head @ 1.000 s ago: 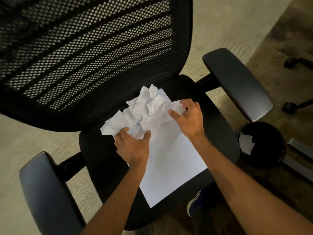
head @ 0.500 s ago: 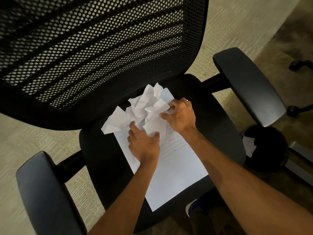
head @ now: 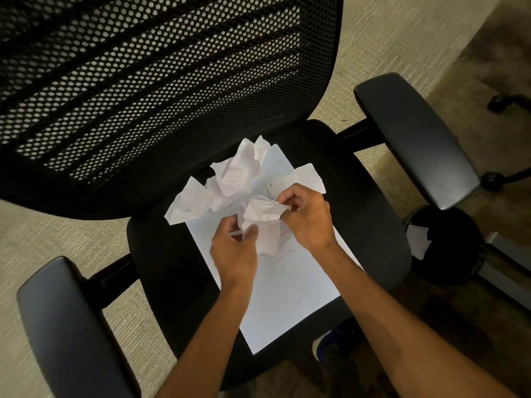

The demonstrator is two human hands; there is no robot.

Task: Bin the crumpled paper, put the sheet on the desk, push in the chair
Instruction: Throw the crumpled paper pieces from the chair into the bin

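Note:
A black mesh-backed office chair (head: 161, 271) faces me, seat toward the bottom of the head view. On the seat lies a flat white sheet (head: 290, 294) with faint red print. Crumpled white paper (head: 230, 185) is heaped on the sheet's far end. My left hand (head: 234, 251) and my right hand (head: 304, 216) are both closed on one crumpled piece (head: 263, 212), held just above the sheet. A round black bin (head: 448, 245) stands on the floor right of the seat, with a white scrap inside. The desk is out of view.
The chair's armrests (head: 413, 136) stick out on both sides of the seat. Beige carpet lies to the left and behind, darker floor to the right. Casters of another chair (head: 505, 101) show at the right edge. My shoe (head: 324, 343) is under the seat's front.
Both hands have gathered a crumpled piece and raised it slightly off the sheet. A loose paper scrap now shows beyond my right hand. The view has shifted a little closer.

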